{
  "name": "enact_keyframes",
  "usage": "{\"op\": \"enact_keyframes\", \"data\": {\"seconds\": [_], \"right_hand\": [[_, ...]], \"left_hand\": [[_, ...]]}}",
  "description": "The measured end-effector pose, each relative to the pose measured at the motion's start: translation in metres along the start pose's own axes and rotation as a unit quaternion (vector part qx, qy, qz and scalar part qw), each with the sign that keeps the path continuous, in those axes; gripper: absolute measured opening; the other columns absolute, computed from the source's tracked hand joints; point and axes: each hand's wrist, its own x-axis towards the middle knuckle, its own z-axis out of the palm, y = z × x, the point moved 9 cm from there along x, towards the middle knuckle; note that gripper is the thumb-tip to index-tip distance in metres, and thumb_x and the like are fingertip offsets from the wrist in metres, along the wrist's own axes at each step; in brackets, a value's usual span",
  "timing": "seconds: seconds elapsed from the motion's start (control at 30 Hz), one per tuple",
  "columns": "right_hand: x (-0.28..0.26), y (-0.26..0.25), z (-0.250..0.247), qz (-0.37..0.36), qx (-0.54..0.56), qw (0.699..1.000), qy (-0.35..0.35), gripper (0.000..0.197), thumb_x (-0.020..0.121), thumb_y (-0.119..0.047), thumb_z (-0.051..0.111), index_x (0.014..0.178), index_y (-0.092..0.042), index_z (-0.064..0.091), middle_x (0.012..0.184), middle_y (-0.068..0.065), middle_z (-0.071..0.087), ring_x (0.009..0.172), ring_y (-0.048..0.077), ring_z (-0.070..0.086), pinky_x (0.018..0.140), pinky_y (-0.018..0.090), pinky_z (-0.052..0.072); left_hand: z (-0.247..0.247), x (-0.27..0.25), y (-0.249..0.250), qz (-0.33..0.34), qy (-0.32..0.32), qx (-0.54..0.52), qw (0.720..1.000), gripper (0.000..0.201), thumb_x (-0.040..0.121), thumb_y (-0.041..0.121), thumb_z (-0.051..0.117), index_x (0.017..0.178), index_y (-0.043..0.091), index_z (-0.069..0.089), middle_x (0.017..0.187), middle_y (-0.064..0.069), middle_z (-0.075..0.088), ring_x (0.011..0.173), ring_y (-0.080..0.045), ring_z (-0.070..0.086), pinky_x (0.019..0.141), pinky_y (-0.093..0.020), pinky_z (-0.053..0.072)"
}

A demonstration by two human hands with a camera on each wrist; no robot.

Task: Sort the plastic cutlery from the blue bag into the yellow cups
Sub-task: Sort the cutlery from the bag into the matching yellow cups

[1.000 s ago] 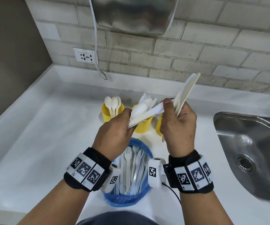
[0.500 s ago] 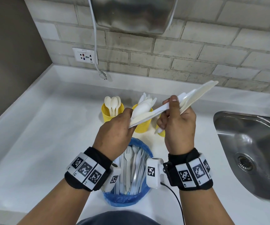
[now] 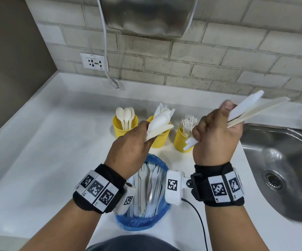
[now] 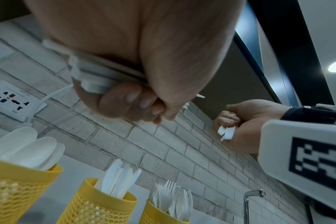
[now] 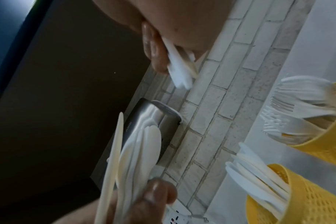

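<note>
Three yellow cups stand in a row on the counter: one with spoons (image 3: 125, 127), one with knives (image 3: 159, 141), one with forks (image 3: 182, 142). The blue bag (image 3: 143, 221) sits below my wrists with several forks and knives in it. My left hand (image 3: 144, 131) grips a small white cutlery bundle (image 3: 159, 124), a spoon on top, over the knife cup. My right hand (image 3: 219, 120) grips several knives (image 3: 251, 109) pointing up and right, above the fork cup. In the left wrist view the fingers (image 4: 132, 100) curl round the handles (image 4: 98, 75).
A steel sink (image 3: 280, 160) lies at the right, its tap at the frame edge. A wall socket (image 3: 94, 61) with a white cable (image 3: 105, 57) and a metal appliance (image 3: 146, 15) hang on the brick wall. White counter (image 3: 46, 151) spreads to the left.
My right hand has pulled its knives off the left hand's bundle and swung them right and lower. The two hands are now apart; the left hand has barely moved.
</note>
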Motion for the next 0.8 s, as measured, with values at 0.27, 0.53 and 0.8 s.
{"op": "enact_keyframes", "data": {"seconds": [0.27, 0.53, 0.8], "right_hand": [[-0.033, 0.034, 0.029, -0.018, -0.238, 0.954, -0.18, 0.018, 0.087, -0.029, 0.08, 0.081, -0.019, 0.067, 0.056, -0.002, 0.044, 0.05, 0.012, 0.041, 0.052, 0.024, 0.039], [-0.023, 0.029, 0.019, -0.036, -0.23, 0.965, -0.119, 0.014, 0.095, -0.023, 0.071, 0.085, -0.014, 0.067, 0.063, -0.009, 0.06, 0.057, 0.011, 0.054, 0.06, 0.027, 0.045], [-0.035, 0.04, 0.03, -0.022, -0.266, 0.945, -0.19, 0.018, 0.091, -0.022, 0.076, 0.077, -0.025, 0.066, 0.06, -0.009, 0.061, 0.057, 0.013, 0.057, 0.061, 0.028, 0.047]], "left_hand": [[-0.004, 0.001, -0.002, -0.014, 0.022, -0.007, 1.0, 0.021, 0.104, 0.036, 0.05, 0.117, 0.019, 0.048, 0.085, 0.004, 0.062, 0.067, -0.025, 0.057, 0.054, -0.036, 0.05], [-0.009, 0.001, -0.008, -0.032, 0.045, 0.019, 0.998, 0.018, 0.104, 0.037, 0.052, 0.11, 0.021, 0.047, 0.081, 0.012, 0.049, 0.062, -0.018, 0.037, 0.054, -0.028, 0.03], [-0.011, 0.001, -0.005, -0.029, 0.049, 0.0, 0.998, 0.02, 0.104, 0.036, 0.051, 0.117, 0.022, 0.046, 0.086, 0.01, 0.056, 0.064, -0.016, 0.042, 0.055, -0.027, 0.034]]}}
